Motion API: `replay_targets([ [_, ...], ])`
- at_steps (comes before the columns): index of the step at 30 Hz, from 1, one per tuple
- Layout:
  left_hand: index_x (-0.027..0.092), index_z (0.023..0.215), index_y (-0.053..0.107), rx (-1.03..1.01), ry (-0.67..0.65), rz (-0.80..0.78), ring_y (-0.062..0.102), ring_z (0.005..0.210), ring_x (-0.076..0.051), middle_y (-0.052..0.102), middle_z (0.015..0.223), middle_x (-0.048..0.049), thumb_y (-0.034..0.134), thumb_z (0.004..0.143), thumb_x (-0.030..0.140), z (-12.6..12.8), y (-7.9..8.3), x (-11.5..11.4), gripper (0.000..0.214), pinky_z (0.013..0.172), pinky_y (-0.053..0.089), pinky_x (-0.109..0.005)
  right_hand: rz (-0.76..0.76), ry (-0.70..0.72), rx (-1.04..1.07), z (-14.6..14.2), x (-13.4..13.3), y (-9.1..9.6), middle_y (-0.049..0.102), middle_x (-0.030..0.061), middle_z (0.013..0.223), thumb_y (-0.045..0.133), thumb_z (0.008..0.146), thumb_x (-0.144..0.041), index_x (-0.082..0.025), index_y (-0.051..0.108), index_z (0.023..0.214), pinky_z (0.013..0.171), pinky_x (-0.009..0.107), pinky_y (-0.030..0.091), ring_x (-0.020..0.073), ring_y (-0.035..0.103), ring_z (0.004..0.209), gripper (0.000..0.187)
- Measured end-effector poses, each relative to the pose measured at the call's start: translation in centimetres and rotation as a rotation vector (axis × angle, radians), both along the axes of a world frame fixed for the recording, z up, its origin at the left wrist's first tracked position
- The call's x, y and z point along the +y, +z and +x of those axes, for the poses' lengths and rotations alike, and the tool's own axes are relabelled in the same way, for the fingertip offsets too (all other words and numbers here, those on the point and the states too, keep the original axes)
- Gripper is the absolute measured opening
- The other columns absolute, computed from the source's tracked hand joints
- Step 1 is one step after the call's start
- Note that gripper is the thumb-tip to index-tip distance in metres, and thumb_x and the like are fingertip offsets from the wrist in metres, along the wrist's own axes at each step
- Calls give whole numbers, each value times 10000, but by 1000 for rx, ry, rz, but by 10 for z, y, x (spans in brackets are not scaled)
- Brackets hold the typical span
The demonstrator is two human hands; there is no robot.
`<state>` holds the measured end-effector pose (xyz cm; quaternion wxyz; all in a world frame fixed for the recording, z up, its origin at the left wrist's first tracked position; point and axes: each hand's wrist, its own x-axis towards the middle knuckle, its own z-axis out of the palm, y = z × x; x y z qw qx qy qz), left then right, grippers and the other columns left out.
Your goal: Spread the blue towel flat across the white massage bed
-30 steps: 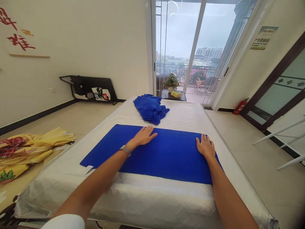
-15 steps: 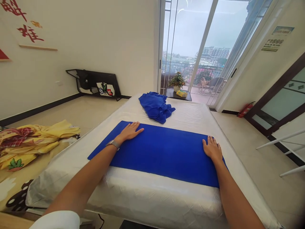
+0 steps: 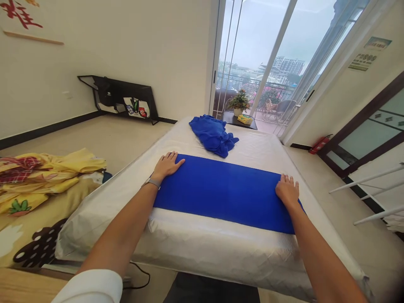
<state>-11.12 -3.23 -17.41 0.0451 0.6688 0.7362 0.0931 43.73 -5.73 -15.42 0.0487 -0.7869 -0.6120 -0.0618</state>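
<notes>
Crumpled blue cloth [image 3: 213,135] sits just past the flat blue towel [image 3: 221,193], not touching it. Yellow bedding pile [image 3: 47,181] lies left of the mattress. Potted plant [image 3: 240,102] stands on a dark side table [image 3: 243,122] by the glass balcony door [image 3: 252,50]. Towel lies across the white-covered mattress [image 3: 202,248]. Left hand [image 3: 166,165] and right hand [image 3: 287,190] rest flat at its ends, fingers slightly apart, not gripping.

Looks like we've got a matt, slightly fuzzy blue towel [image 3: 224,193] on a glossy quilted mattress cover [image 3: 208,246], with a crumpled blue cloth [image 3: 212,135] of the same soft stuff by the far edge, and a smooth metal door frame [image 3: 274,63] beyond.
</notes>
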Motion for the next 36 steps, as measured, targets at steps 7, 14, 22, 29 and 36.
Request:
replay_targets([
  [7, 135, 1629, 251, 6, -3, -8, 163, 1580, -276, 220, 1707, -97, 141, 976, 731, -2, 0, 1, 891, 1276, 135, -483, -101, 444, 122, -149, -18, 13, 229, 127, 1698, 168, 1058, -414, -36, 248, 1627, 1267, 386, 96, 235, 152, 1577, 687],
  [14, 112, 1630, 233, 30, -11, -31, 152, 1583, -276, 210, 1709, -97, 153, 990, 697, -5, -2, 2, 870, 1275, 132, -487, -258, 550, 222, -177, -28, -2, 94, 114, 1720, 117, 1044, -618, -58, 141, 1652, 1278, 407, 9, 223, 47, 1591, 826],
  [22, 131, 1628, 251, 67, -30, -2, 196, 1573, -290, 244, 1696, -122, 165, 999, 675, -14, -13, 9, 835, 1256, 186, -515, -233, 171, 120, -4, -28, -9, 133, 110, 1716, 160, 1052, -548, -39, 151, 1645, 1281, 422, 77, 239, 101, 1587, 781],
  [29, 88, 1620, 251, 162, 33, 45, 192, 1572, -314, 233, 1691, -162, 194, 1029, 546, -1, 2, 2, 750, 1256, 151, -541, -157, 86, 113, 47, -28, -22, 159, 113, 1714, 144, 1049, -528, -35, 168, 1642, 1280, 430, 105, 237, 129, 1583, 772],
  [36, 66, 1583, 345, -17, -253, 82, 245, 1560, -219, 312, 1661, -164, 73, 1053, 544, 138, 22, -10, 764, 1255, 190, -375, -119, 104, 129, 46, -25, -28, 186, 117, 1709, 137, 1039, -548, -32, 192, 1639, 1279, 438, 119, 243, 154, 1577, 793],
])
